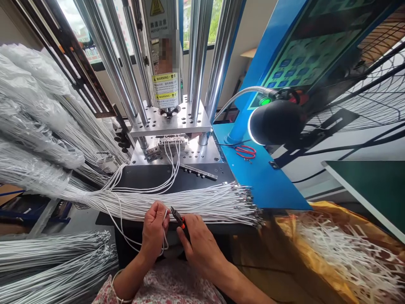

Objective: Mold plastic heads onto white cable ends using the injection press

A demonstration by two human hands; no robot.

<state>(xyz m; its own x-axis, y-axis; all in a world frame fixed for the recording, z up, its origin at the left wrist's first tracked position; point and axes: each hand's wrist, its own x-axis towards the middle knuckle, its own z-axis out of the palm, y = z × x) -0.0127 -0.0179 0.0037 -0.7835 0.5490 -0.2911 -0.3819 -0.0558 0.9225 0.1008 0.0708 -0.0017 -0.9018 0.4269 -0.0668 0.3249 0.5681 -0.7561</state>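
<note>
My left hand (pixel 154 228) is closed on a few thin white cables (pixel 165 241) that loop down below it. My right hand (pixel 199 242) is closed on small red-handled cutting pliers (pixel 177 216), whose dark jaws point up-left toward the cable ends at my left hand. Both hands sit at the near edge of a black work plate (pixel 152 175). Just beyond them lies a thick bundle of white cables (pixel 196 202) with metal ends fanned to the right. Several cables run from the plate up into the mould of a vertical press (pixel 172 143).
Bagged white cable bundles (pixel 34 139) pile up on the left, and more lie loose at lower left (pixel 53 261). A black gooseneck lamp (pixel 275 122) hangs at right over a blue surface with red scissors (pixel 246 152). A golden cloth holding white cable pieces (pixel 341 253) lies at lower right.
</note>
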